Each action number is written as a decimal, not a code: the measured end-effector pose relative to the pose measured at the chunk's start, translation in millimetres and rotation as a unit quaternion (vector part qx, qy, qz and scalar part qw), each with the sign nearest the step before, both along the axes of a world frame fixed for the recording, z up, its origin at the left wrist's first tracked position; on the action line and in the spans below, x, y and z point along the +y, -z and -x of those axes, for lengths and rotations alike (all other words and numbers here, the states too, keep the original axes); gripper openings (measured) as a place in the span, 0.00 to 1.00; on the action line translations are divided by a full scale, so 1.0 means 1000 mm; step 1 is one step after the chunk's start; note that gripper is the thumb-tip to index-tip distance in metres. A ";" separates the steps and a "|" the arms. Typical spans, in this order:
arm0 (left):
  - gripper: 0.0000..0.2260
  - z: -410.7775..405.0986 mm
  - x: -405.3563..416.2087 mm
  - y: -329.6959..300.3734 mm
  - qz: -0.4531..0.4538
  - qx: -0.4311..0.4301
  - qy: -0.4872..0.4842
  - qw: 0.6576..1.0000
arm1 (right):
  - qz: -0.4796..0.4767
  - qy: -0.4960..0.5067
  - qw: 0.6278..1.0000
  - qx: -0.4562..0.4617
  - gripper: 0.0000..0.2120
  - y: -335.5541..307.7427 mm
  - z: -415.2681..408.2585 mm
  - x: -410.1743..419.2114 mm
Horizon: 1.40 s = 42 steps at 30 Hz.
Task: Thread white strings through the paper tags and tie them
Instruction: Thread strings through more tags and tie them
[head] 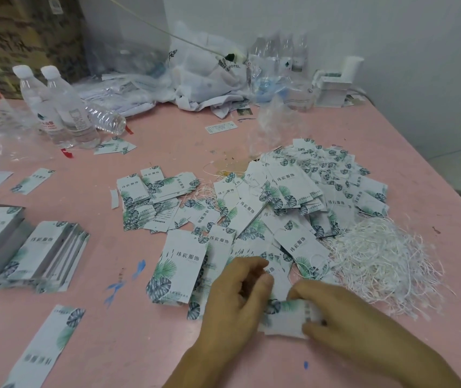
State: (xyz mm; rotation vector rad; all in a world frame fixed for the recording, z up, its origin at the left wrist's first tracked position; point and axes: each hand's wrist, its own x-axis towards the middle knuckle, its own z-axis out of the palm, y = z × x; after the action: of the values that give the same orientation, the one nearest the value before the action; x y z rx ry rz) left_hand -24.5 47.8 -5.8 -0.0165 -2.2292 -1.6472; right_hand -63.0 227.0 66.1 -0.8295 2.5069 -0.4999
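Note:
White paper tags printed with green leaves lie scattered over the pink table (167, 345). A heap of tags with strings (307, 186) sits at centre right. A tangle of loose white strings (383, 256) lies to its right. My left hand (235, 301) and my right hand (344, 317) meet near the front edge. Both pinch a small stack of tags (285, 317) between them. The fingers hide most of that stack, and I cannot see a string in either hand.
Stacks of larger tags (28, 250) lie at the left, and one long tag (44, 345) at the front left. Water bottles (61, 107) stand at the back left. Plastic bags (207, 77) and a white box (333, 91) crowd the back by the wall.

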 end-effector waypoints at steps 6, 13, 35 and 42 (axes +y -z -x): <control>0.10 0.000 0.003 0.000 -0.044 -0.064 0.029 0.997 | 0.278 0.138 0.950 -0.032 0.24 0.005 0.040 -0.010; 0.07 0.008 -0.006 -0.003 -0.273 -0.098 -0.021 0.957 | 0.490 0.287 0.798 -0.204 0.17 0.052 0.027 -0.034; 0.17 -0.001 0.002 0.007 0.223 -0.099 -0.106 0.964 | 0.285 0.274 0.918 0.028 0.16 0.057 0.032 -0.011; 0.13 0.000 0.004 0.002 -0.096 -0.061 -0.035 0.993 | 0.451 0.284 0.839 -0.109 0.13 0.034 0.026 -0.018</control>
State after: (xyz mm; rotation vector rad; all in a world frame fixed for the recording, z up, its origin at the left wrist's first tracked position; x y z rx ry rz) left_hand -24.6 51.8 -7.9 0.2169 -2.1199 -1.8621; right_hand -89.0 208.6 31.8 -0.2254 2.1912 -1.9451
